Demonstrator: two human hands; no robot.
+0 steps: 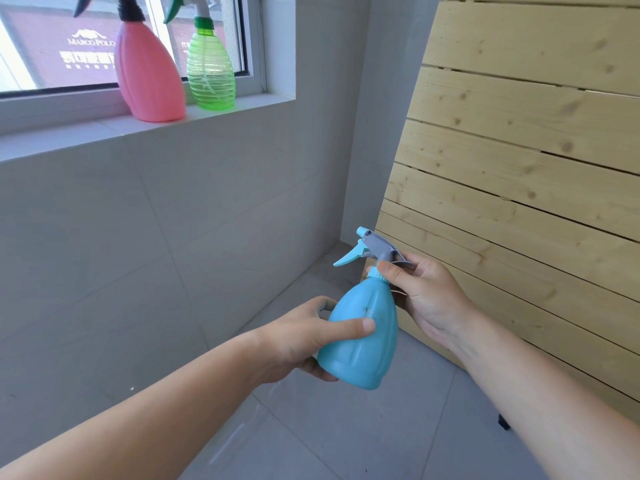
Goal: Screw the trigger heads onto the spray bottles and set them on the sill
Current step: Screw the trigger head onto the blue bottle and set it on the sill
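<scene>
**Blue bottle held in both hands, two others on the sill**

The right hand pinches the blue collar under the grey trigger head, thumb in front and fingers behind. The left hand is wrapped around the body of the blue spray bottle, thumb pressed across its front. The bottle is held tilted in mid-air over the tiled floor (whether the head is fully seated cannot be judged from here). To the right stands a slatted wooden panel. Up on the sill stand a pink spray bottle and, just beside it, a clear green spray bottle, both upright with heads on. Through the window, mirrored lettering reads "MARCO POLO"; the characters below are unreadable.
</scene>
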